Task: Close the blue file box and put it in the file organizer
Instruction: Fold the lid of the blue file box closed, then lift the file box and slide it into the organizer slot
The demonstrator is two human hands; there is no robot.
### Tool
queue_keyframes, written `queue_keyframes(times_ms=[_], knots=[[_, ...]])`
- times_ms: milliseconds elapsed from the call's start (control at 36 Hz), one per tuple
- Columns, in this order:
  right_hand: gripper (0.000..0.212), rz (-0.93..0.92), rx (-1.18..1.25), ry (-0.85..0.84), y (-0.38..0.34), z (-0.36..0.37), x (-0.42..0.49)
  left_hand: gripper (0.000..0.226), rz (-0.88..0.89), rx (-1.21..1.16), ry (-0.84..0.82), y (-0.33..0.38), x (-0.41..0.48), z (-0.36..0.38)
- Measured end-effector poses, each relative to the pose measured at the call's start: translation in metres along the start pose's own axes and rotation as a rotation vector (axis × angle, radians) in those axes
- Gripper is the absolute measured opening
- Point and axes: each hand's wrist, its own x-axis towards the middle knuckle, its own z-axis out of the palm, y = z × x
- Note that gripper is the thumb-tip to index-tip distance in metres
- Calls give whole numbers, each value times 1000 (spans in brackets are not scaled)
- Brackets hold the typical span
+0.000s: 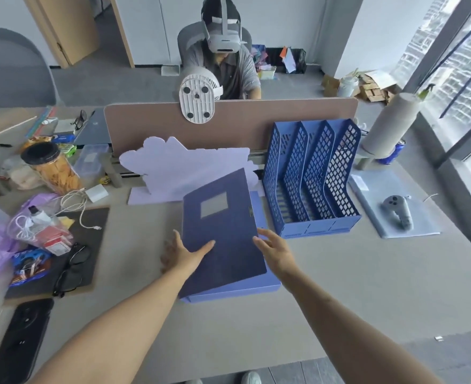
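Observation:
The blue file box [228, 239] lies flat in the middle of the desk. Its dark lid, with a grey label window, stands partly raised above the lighter blue base. My left hand [183, 253] rests on the lid's left edge, thumb on top and fingers below. My right hand [274, 252] hovers at the lid's right edge with fingers spread, touching or nearly touching it. The blue mesh file organizer [312, 178] stands upright just right of the box, its several slots empty.
A brown divider panel [242, 126] backs the desk, with a person wearing a headset behind it. A lilac foam cutout [173, 167] leans there. Left: a snack jar [53, 167], bags, cables, glasses and a black mat. Right: a grey controller [398, 210] on a folder.

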Motion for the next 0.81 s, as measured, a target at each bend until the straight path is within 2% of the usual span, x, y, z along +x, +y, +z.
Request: queue_keyframes(times_ms=[83, 167, 306, 444, 667, 806], knots=[[28, 8, -28, -14, 15, -8, 1, 134, -41, -6, -34, -4, 9, 8], [36, 46, -28, 14, 35, -15, 3, 137, -27, -111, -128, -3, 13, 17], [43, 170, 36, 18, 60, -15, 11, 117, -7, -183, -103, -1, 11, 25], [41, 237, 33, 49, 70, -5, 13, 119, -8, -237, -113, -12, 19, 22], [41, 243, -3, 50, 76, -2, 6, 108, 28, -118, -14, -9, 9, 36], [43, 258, -33, 54, 87, -4, 5, 113, 44, -31, 28, -11, 7, 41]])
